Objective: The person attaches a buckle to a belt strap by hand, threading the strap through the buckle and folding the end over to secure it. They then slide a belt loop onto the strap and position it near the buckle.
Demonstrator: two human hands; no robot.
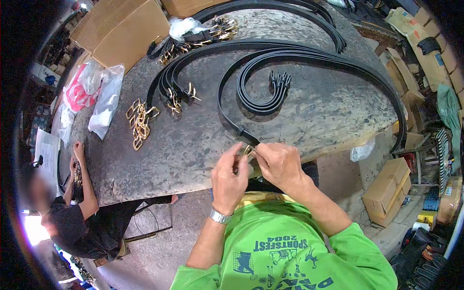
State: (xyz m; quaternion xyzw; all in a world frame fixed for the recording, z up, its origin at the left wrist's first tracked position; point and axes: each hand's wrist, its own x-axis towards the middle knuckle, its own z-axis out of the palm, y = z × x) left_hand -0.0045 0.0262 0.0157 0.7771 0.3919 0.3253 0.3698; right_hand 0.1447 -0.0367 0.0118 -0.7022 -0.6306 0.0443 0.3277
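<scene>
1. Strap end (249, 136), black and narrow, lies at the near edge of the table (145, 179), about the middle from left to right, just beyond the person's hands. The rest of that strap curves away to the far side and seems to join the bundled straps there.

2. The right hand (281, 162) is closed, thumb and fingertips seemingly pinching the strap end beside a small gold-coloured fitting (248, 150).

3. The left hand (230, 173) has its fingers curled, just left of the fitting and slightly blurred; I cannot tell whether it grips the metal or only steadies it.

4. The step in hand looks like fine fingertip work where metal meets strap. Whether the fitting is seated on the strap cannot be told, since the fingers cover much of the join.

5. As I judge it, the next move calls for a steady right-hand pinch and small, exact left-hand fingers, with the strap kept flat and untwisted.

6. Far of the hands lies a coil of black straps (261, 110). Farther left, other strap ends with gold-coloured fittings (174, 101) rest on the table, and left of these a cluster of gold-coloured frames (139, 121).

7. At the left edge, another person's hand (78, 151) is raised by the table, well apart from this work.
</scene>
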